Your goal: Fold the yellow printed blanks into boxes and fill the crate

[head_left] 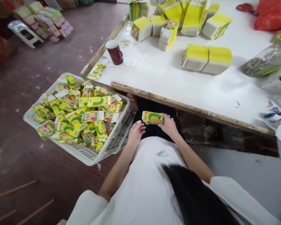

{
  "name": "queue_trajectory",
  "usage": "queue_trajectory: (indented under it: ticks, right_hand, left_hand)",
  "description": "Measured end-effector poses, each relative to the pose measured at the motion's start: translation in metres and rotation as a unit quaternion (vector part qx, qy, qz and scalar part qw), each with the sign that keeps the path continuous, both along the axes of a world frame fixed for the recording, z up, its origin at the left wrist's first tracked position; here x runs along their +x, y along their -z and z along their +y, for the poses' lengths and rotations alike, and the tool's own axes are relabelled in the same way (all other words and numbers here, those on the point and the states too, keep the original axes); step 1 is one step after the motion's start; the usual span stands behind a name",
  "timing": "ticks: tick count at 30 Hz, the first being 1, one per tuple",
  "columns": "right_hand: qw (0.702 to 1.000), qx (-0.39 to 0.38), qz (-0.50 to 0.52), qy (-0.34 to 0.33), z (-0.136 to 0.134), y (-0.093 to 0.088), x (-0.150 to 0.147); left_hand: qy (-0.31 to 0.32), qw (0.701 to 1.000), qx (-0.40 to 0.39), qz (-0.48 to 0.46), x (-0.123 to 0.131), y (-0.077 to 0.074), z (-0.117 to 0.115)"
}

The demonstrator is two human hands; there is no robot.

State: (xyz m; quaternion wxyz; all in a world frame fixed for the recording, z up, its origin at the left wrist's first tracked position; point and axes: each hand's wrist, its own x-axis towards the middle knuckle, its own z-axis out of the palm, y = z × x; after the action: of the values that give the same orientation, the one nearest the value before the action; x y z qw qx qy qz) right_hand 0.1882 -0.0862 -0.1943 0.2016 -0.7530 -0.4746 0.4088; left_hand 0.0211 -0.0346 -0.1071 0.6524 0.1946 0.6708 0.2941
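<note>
Above my lap, my right hand [168, 125] pinches the right end of a small flat yellow-and-green carton [151, 117]. Its printed face is turned up, and its left end sticks out toward my other hand. My left hand [136, 132] is just left of the carton and apart from it, with loosely curled fingers and nothing in them. To the left, a white plastic basket [89, 160] is heaped with similar small cartons [93, 116], some with white end flaps standing out.
A white table [159, 79] with a wooden edge stands in front of me. On it are a maroon mug [114, 52], bundled stacks of yellow cartons [196, 56], a clear jar [259, 64] and a red plastic bag [273, 14]. A white stool [25, 32] is at far left.
</note>
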Motion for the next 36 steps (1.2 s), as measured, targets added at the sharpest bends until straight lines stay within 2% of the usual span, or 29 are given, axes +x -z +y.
queue_trajectory:
  ticks: [3, 8, 11, 14, 16, 21, 24, 26, 29, 31, 34, 36]
  right_hand:
    - [0.984, 0.037, 0.17, 0.05, 0.002, -0.015, -0.001]
    - [0.899, 0.107, 0.424, 0.012, 0.001, -0.058, -0.03]
    - [0.857, 0.137, 0.496, 0.034, -0.001, -0.081, -0.046]
    - [0.873, 0.141, 0.466, 0.022, -0.001, -0.089, -0.049]
    - [0.89, 0.137, 0.434, 0.029, 0.001, -0.084, -0.045]
    - [0.891, 0.176, 0.393, 0.143, 0.004, -0.061, -0.025]
    - [0.899, 0.211, 0.358, 0.142, 0.004, -0.054, -0.013]
    - [0.91, 0.259, 0.299, 0.123, 0.004, -0.054, -0.006]
    - [0.927, 0.338, 0.147, 0.069, 0.004, -0.059, 0.002]
    - [0.921, 0.383, 0.075, 0.012, 0.005, -0.066, 0.002]
    - [0.899, 0.431, 0.063, -0.054, 0.006, -0.075, -0.007]
    - [0.896, 0.434, 0.088, -0.008, 0.007, -0.077, -0.013]
  left_hand:
    - [0.019, 0.999, 0.041, -0.029, 0.008, 0.0, -0.005]
    - [0.009, 0.976, 0.188, -0.11, 0.023, -0.019, 0.005]
    - [-0.045, 0.96, 0.236, -0.141, 0.028, -0.031, 0.016]
    - [-0.107, 0.96, 0.232, -0.116, 0.031, -0.032, 0.02]
    - [-0.102, 0.961, 0.239, -0.094, 0.032, -0.028, 0.016]
    - [0.015, 0.96, 0.279, -0.027, 0.022, -0.015, 0.004]
    - [0.078, 0.961, 0.265, 0.02, 0.007, -0.017, 0.008]
    - [0.107, 0.95, 0.29, 0.052, -0.006, -0.025, 0.019]
    - [0.189, 0.903, 0.37, 0.106, -0.026, -0.044, 0.041]
    - [0.309, 0.859, 0.381, 0.145, -0.033, -0.058, 0.05]
    - [0.508, 0.786, 0.296, 0.193, -0.027, -0.069, 0.049]
    - [0.558, 0.76, 0.239, 0.234, -0.016, -0.069, 0.04]
